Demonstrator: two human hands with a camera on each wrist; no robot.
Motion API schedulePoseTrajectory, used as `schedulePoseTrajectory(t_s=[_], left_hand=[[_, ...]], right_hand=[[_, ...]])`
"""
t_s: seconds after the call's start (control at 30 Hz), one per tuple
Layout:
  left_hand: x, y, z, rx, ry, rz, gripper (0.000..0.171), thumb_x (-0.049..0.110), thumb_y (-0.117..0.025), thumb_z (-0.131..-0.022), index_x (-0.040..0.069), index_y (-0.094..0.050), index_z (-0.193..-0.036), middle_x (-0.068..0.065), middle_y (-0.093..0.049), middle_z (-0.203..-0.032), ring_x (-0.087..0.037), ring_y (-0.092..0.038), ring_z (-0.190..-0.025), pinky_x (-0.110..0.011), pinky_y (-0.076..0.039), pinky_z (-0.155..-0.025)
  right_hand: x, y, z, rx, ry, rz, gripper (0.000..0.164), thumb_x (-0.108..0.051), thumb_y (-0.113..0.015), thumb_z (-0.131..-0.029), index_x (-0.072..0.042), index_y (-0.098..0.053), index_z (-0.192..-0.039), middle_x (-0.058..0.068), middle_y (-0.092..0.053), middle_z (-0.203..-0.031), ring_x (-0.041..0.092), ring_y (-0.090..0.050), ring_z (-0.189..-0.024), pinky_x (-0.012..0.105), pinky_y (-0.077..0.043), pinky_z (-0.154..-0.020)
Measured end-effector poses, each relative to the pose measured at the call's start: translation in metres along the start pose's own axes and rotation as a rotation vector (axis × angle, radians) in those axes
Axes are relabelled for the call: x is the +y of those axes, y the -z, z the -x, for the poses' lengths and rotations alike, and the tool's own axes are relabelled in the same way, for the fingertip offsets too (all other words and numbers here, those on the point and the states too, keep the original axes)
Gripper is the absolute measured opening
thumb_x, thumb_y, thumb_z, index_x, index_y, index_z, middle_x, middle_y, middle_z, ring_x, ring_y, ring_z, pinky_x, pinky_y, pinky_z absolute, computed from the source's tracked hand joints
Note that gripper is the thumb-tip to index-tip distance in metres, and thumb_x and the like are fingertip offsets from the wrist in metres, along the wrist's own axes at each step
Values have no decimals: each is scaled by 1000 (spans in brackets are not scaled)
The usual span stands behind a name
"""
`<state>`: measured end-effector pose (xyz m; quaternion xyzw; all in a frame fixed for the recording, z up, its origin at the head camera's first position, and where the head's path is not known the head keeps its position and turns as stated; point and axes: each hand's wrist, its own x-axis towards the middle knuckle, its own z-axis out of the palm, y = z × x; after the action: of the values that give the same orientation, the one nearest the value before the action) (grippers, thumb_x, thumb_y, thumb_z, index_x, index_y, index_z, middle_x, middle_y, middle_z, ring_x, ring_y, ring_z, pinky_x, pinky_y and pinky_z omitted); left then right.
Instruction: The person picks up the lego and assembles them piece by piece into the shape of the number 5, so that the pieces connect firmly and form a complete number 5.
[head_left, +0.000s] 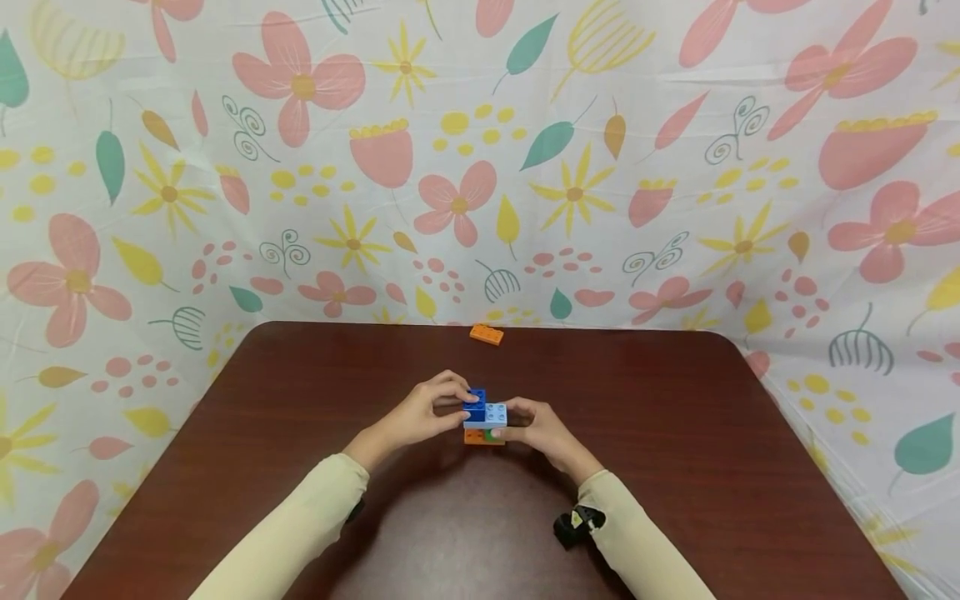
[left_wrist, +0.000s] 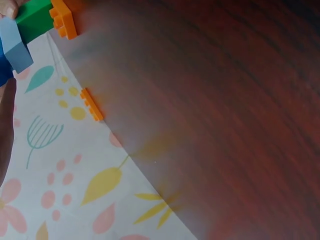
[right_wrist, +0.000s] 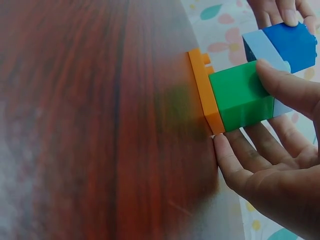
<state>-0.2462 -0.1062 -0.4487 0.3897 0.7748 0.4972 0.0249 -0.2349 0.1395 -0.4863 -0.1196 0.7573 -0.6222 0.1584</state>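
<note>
One large white cloth (head_left: 457,100), printed with pink and yellow flowers and green leaves, hangs behind a dark red-brown table (head_left: 637,392) with a glossy top. Pale cream sleeves (head_left: 292,533) reach in from the near side. Over the middle of the table, the left hand (head_left: 420,412) and right hand (head_left: 547,429) hold opposite sides of a stack of plastic studded bricks (head_left: 487,423); whether its underside touches the table, I cannot tell. A black strapped device (head_left: 577,527) sits at the right cuff. At the stack's bottom is a flat orange plate (head_left: 474,437); a similar loose orange plate (head_left: 487,335) lies at the far edge. A flat light-blue piece (head_left: 496,413) lies above a green block (right_wrist: 241,95), which the right thumb and fingers grip. Topmost, on the left, a dark-blue brick (head_left: 474,412) is pinched between left thumb and fingers.
</note>
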Motion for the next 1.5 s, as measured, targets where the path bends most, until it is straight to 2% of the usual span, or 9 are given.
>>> schedulePoseTrajectory(t_s=[0.17,0.43,0.9,1.17,1.4,1.5], left_hand=[[6,0,-2,-15,28,17,23,-8,-64,-87,-5,-66,-110,-18,-51,-116,-33,-60,-107,-36,-52,-89],[36,6,-4,-33,60,21,21,-10,-61,-88,-10,-63,-109,-22,-51,-113,-37,-60,-106,-39,-52,-89],[35,3,-2,-11,30,18,22,-11,-60,-89,-11,-62,-111,-22,-51,-113,-38,-59,-107,-41,-52,-90],[42,1,1,7,3,-94,23,-11,-61,-88,-10,-63,-111,-23,-53,-112,-37,-59,-106,-37,-54,-86],[43,-1,5,10,10,-120,25,-9,-61,-89,-9,-62,-114,-23,-52,-114,-38,-59,-109,-46,-51,-88],[43,-1,4,10,-1,-130,24,-9,-60,-89,-9,-62,-114,-22,-52,-114,-37,-58,-109,-47,-51,-89]], right_hand=[[0,0,0,5,-7,0,40,-20,-79,-81,-6,-65,-115,8,-67,-109,22,-64,-99,39,-54,-83],[1,0,0,17,-6,-6,39,-18,-79,-81,-6,-65,-115,9,-67,-109,23,-64,-99,39,-54,-83],[0,0,-2,35,18,15,37,-17,-79,-80,-5,-66,-113,9,-68,-108,24,-64,-98,36,-54,-81],[4,0,-4,31,13,25,36,-15,-78,-81,-5,-66,-114,9,-68,-108,24,-63,-97,37,-54,-81],[-17,-4,9,4,4,30,32,-10,-74,-85,-2,-64,-114,11,-67,-108,27,-62,-99,46,-53,-86],[-22,-5,12,6,6,37,31,-10,-74,-85,-2,-65,-113,11,-67,-107,26,-63,-98,46,-53,-86]])
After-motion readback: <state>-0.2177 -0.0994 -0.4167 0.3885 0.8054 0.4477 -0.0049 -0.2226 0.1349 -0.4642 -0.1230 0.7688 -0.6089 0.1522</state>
